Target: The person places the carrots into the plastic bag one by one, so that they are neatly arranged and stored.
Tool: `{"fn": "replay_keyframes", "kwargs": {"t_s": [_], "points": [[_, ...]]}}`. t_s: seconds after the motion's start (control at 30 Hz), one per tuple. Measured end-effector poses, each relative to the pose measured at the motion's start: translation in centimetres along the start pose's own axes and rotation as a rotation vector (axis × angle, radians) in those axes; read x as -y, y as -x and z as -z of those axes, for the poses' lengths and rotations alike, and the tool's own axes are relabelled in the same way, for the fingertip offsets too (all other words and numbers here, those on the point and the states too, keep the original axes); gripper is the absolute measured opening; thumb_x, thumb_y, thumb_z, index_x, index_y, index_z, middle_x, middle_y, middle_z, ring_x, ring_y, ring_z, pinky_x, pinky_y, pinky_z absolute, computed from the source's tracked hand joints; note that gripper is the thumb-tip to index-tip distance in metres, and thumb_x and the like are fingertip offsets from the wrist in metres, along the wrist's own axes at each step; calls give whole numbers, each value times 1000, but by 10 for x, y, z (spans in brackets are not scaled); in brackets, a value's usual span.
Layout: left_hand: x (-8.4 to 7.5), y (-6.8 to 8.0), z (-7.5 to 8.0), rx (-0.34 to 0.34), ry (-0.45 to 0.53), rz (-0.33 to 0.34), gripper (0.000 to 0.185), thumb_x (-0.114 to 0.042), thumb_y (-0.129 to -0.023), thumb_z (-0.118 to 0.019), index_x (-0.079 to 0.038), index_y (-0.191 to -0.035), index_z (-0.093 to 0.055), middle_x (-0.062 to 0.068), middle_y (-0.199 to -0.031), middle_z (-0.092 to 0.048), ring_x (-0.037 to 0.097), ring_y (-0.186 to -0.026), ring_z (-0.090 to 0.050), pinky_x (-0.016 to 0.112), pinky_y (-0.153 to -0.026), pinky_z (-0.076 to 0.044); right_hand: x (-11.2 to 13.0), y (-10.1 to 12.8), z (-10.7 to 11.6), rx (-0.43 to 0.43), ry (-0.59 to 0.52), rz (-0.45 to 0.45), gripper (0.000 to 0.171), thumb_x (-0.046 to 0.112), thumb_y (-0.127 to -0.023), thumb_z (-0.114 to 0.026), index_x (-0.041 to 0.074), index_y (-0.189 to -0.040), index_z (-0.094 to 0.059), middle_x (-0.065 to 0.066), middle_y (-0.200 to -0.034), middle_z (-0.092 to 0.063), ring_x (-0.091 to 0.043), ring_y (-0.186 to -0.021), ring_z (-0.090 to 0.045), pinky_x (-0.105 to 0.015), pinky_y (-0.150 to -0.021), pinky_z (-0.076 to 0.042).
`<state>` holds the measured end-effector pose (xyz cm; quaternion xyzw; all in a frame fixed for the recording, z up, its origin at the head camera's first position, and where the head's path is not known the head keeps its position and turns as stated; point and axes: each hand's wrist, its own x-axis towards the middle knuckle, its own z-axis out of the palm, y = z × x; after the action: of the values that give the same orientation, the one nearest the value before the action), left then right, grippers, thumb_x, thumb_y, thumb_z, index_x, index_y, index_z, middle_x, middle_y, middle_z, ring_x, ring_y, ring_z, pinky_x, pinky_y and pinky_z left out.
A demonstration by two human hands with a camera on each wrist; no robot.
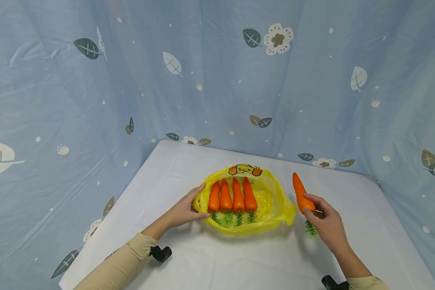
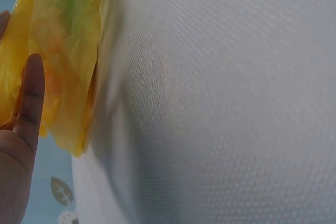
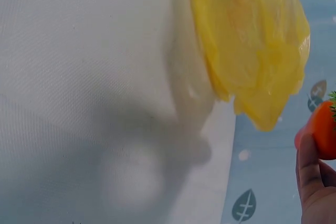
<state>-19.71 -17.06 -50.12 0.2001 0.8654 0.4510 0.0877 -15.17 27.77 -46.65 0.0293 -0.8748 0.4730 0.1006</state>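
Note:
Several orange carrots (image 1: 226,197) with green tops lie side by side in a yellow plastic bag (image 1: 264,229), its mouth spread wide. My left hand (image 1: 185,209) holds the bag's left side, thumb near the front and fingers farther back. In the left wrist view the thumb (image 2: 32,95) lies along the yellow plastic; the other fingers are mostly hidden. Right of the bag, my right hand (image 1: 328,221) grips another carrot (image 1: 300,192) near its leafy end, tip pointing up and away. Only part of this carrot (image 3: 324,129) shows in the right wrist view.
A white cloth-covered table (image 1: 239,266) lies under the bag. Blue patterned curtain (image 1: 217,80) hangs behind and beside it. Black devices (image 1: 161,253) show at both wrists. The bag's loose corner (image 1: 290,213) sticks out toward the right hand.

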Motion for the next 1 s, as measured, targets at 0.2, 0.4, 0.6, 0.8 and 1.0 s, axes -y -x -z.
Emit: {"fn": "replay_keyframes", "kwargs": {"t_s": [0.2, 0.4, 0.6, 0.8, 1.0], "points": [[1, 0, 0, 3, 10, 1, 102, -28, -86, -83, -16, -164, -20, 11, -167, -23, 33, -151, -26, 56, -119, -25, 0, 1, -3, 14, -23, 42, 44, 13, -100, -66, 5, -143, -57, -16, -133, -58, 5, -97, -56, -9, -78, -52], [-1, 1, 1, 4, 12, -2, 102, -27, -86, -84, -15, -164, -20, 12, -166, -24, 33, -151, -26, 56, -119, -25, 6, 2, -6, 44, -82, 101, 42, 10, -100, -66, 4, -140, -59, -14, -128, -59, -4, -98, -62, -13, -79, -54], [-1, 1, 1, -1, 13, -20, 100, -26, -87, -83, -11, -163, -21, 16, -165, -25, 38, -150, -27, 59, -118, -25, 14, 3, -9, 59, -96, 132, 39, 9, -99, -67, 4, -138, -61, -9, -127, -60, -6, -97, -63, -14, -80, -55], [-1, 1, 1, 0, 6, -15, 100, -28, -87, -83, -13, -164, -21, 16, -166, -24, 38, -150, -27, 60, -118, -26, 18, 3, -11, 95, -126, 143, 37, 7, -99, -67, 4, -136, -62, -6, -126, -61, -7, -95, -64, -18, -78, -57], [0, 2, 2, -2, 5, -21, 99, -28, -87, -83, -13, -164, -22, 16, -166, -25, 38, -150, -27, 60, -118, -27, 20, 0, -12, 150, -148, 188, 36, 8, -99, -67, 4, -134, -63, 6, -126, -62, -10, -98, -63, -19, -79, -57]]}}
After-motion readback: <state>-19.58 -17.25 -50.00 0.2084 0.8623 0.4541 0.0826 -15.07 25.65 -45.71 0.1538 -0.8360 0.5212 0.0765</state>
